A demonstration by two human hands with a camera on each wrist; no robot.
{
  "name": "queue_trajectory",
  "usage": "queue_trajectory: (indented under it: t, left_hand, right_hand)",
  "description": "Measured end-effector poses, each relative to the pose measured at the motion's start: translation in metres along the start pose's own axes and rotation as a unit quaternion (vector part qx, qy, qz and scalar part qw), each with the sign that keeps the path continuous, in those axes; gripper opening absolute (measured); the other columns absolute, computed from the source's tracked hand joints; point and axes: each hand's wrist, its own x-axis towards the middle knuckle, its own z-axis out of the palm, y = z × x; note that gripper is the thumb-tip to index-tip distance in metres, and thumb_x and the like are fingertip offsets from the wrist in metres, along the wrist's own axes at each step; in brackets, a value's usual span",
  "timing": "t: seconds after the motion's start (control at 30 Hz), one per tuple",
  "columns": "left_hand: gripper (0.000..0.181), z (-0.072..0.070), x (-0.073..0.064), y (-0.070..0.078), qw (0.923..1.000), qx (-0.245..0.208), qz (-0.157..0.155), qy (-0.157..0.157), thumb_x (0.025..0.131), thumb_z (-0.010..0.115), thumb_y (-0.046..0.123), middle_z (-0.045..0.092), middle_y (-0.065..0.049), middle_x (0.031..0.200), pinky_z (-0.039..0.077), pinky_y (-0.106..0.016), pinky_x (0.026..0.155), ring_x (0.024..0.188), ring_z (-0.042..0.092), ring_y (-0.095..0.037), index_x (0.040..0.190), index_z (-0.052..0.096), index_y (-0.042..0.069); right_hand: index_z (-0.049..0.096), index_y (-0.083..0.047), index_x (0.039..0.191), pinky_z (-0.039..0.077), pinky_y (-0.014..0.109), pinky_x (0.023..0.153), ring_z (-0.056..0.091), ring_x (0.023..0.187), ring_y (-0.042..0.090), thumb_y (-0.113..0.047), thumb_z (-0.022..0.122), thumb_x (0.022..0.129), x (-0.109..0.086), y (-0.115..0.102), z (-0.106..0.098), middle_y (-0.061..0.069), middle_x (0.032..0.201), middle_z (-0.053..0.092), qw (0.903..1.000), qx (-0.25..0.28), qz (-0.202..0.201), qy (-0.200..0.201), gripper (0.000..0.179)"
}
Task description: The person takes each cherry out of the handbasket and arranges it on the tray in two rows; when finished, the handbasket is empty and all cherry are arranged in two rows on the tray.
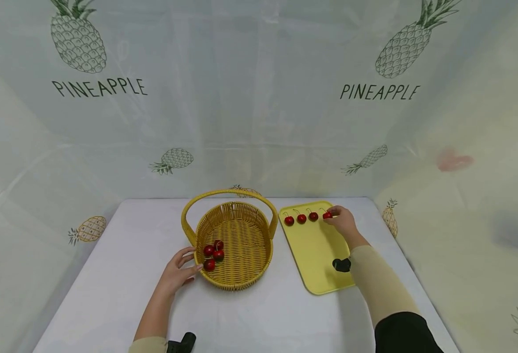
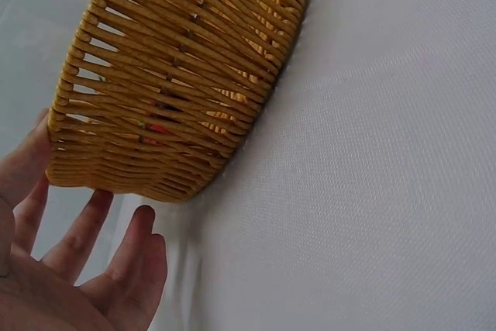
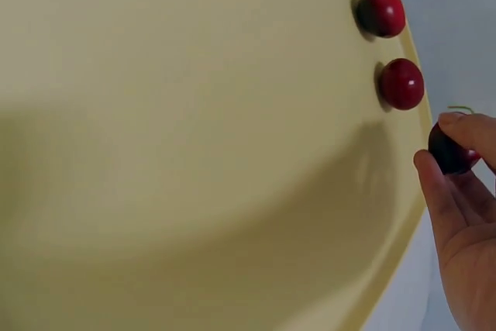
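Between the thumb and fingers of my right hand (image 1: 345, 227), a red cherry (image 3: 446, 149) with a green stem is pinched at the far right corner of the yellow tray (image 1: 313, 255). Three more cherries (image 1: 301, 218) sit in a row along the tray's far edge. My left hand (image 1: 176, 274) touches the left rim of a round wicker basket (image 1: 245, 255) with spread, relaxed fingers. Several red cherries (image 1: 218, 255) lie inside the basket at its left side. In the left wrist view, fingertips (image 2: 142, 218) show beside the outer basket wall, just below it.
The basket's tall arched handle (image 1: 228, 191) rises over its far side. Basket and tray stand side by side on a white table (image 1: 267, 318). Behind and around the table hangs a pale sheet (image 1: 259, 98) printed with pineapples.
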Motion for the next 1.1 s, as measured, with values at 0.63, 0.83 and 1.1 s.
queue_trajectory:
  t: [0.63, 0.83, 1.1]
  left_hand:
    - [0.059, -0.001, 0.0, 0.0, 0.9999, -0.01, 0.002, -0.002, 0.088, 0.074, 0.01, 0.046, -0.025, 0.141, 0.052, -0.048, 0.08, 0.091, 0.065, -0.021, 0.14, 0.047, 0.011]
    - [0.059, 0.0, 0.0, 0.001, 1.0, -0.006, 0.003, -0.002, 0.087, 0.074, 0.01, 0.046, -0.026, 0.141, 0.052, -0.047, 0.08, 0.094, 0.063, -0.02, 0.14, 0.047, 0.01]
    - [0.058, 0.0, -0.001, 0.002, 1.0, -0.001, 0.001, 0.005, 0.086, 0.075, 0.012, 0.049, -0.023, 0.139, 0.052, -0.043, 0.078, 0.098, 0.061, -0.022, 0.138, 0.049, 0.012]
  right_hand:
    - [0.054, 0.009, 0.125, 0.047, 0.048, 0.088, 0.053, 0.108, 0.041, -0.006, 0.064, 0.093, 0.018, 0.015, 0.027, 0.028, 0.123, 0.053, 0.9977, 0.002, 0.041, 0.054, 0.036]
    - [0.053, 0.011, 0.126, 0.042, 0.051, 0.095, 0.049, 0.114, 0.043, -0.003, 0.063, 0.094, 0.02, 0.013, 0.03, 0.031, 0.124, 0.053, 0.9974, 0.001, 0.04, 0.059, 0.036]
    - [0.051, 0.009, 0.129, 0.042, 0.05, 0.095, 0.049, 0.114, 0.042, -0.004, 0.061, 0.095, 0.027, 0.015, 0.032, 0.029, 0.127, 0.051, 0.9978, 0.001, 0.044, 0.05, 0.038]
